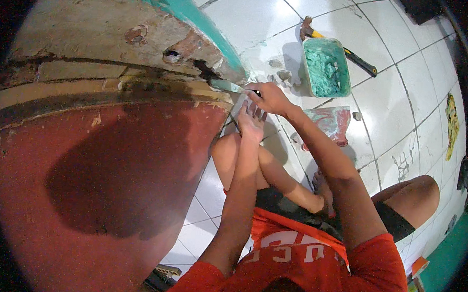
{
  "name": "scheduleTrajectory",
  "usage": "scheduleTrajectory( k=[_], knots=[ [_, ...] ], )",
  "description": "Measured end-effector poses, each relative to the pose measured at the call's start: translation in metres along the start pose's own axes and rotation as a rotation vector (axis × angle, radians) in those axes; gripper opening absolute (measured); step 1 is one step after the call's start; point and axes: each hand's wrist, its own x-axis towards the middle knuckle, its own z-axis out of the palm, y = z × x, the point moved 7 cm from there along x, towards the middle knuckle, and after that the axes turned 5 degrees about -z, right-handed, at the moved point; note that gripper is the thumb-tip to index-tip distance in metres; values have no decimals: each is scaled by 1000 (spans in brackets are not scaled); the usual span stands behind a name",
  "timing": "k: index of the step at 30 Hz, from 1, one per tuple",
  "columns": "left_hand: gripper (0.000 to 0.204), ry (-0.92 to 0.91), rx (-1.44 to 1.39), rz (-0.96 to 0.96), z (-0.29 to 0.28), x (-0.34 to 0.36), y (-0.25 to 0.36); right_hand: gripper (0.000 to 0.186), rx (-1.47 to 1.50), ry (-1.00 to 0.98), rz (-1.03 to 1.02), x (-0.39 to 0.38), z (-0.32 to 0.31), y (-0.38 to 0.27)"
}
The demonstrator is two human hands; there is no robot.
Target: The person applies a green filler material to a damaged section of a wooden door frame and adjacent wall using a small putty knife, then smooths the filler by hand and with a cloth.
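Observation:
A putty knife [227, 86] is gripped in my right hand [270, 98], with fingers closed round its handle. Its blade points left, against the damaged end of the wall [196, 54] near a dark hole [205, 70]. Just below, my left hand [251, 124] is open with its fingers stretched up under the right hand; nothing shows in it. To the right stands a plastic tub [348, 87] holding green putty [324, 71]. Near my right forearm a red plate [341, 120] smeared with pale green putty lies on the floor, partly hidden by that arm.
A hammer [362, 63] with a black and yellow handle lies behind the tub. Broken chunks [284, 75] are scattered on the white tiles [395, 99] beside the wall. A red panel [132, 177] rises at the left. A crumpled yellow wrapper [451, 125] lies far right.

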Motion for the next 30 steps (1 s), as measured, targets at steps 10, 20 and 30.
scheduleTrajectory(
  k=[10,20,30],
  knots=[
    [51,-96,-193,114,21,3,23,26,-67,114,-78,7,11,14],
    [32,-138,-324,263,35,37,29,22,-73,145,-109,15,9,13],
    [44,-120,-260,294,31,26,36,18,-171,42,156,7,18,-5]
  ],
)
